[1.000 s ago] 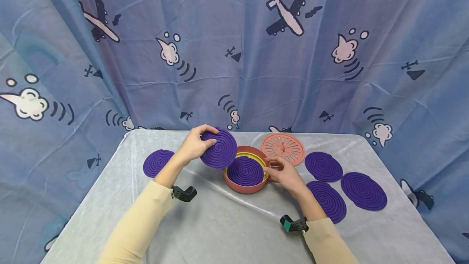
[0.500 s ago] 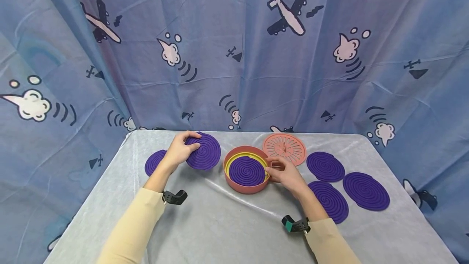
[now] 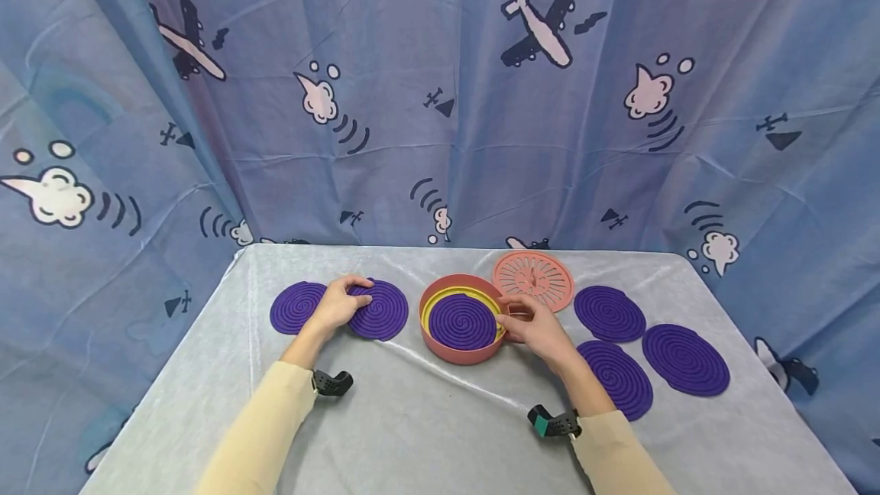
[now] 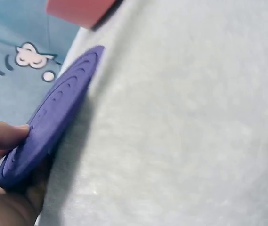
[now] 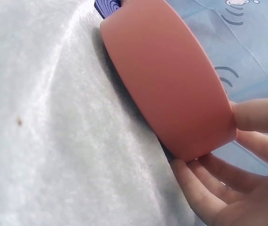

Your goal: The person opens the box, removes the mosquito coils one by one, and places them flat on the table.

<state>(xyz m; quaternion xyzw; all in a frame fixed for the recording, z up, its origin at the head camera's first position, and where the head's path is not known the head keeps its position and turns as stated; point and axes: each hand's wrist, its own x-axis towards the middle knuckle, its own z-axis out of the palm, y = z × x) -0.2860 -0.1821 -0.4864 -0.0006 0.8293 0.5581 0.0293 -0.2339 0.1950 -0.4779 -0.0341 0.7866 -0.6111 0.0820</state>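
Observation:
My left hand (image 3: 337, 304) pinches a purple spiral-ribbed coaster (image 3: 381, 312) by its left edge, low over the tabletop. In the left wrist view the thumb presses the ribbed face of this coaster (image 4: 53, 120), with fingers beneath it. My right hand (image 3: 539, 331) grips the right side of a round salmon-coloured holder (image 3: 454, 356), thumb at the rim. Inside the holder, a similar coaster (image 3: 462, 321) lies within a yellow ring (image 3: 437, 299). The right wrist view shows the smooth outer wall of the holder (image 5: 166, 80), with fingers round its end.
Another purple coaster (image 3: 296, 308) lies at the far left, partly behind the left hand. Three more lie on the right, among them an outer coaster (image 3: 686, 360). A slotted salmon disc (image 3: 532, 273) sits behind the holder. A patterned curtain (image 3: 440, 98) hangs along the table's back edge.
My left hand has carried its coaster from beside the holder to the left, then lowered it, tilting it flatter toward the table. The right hand stays on the holder.

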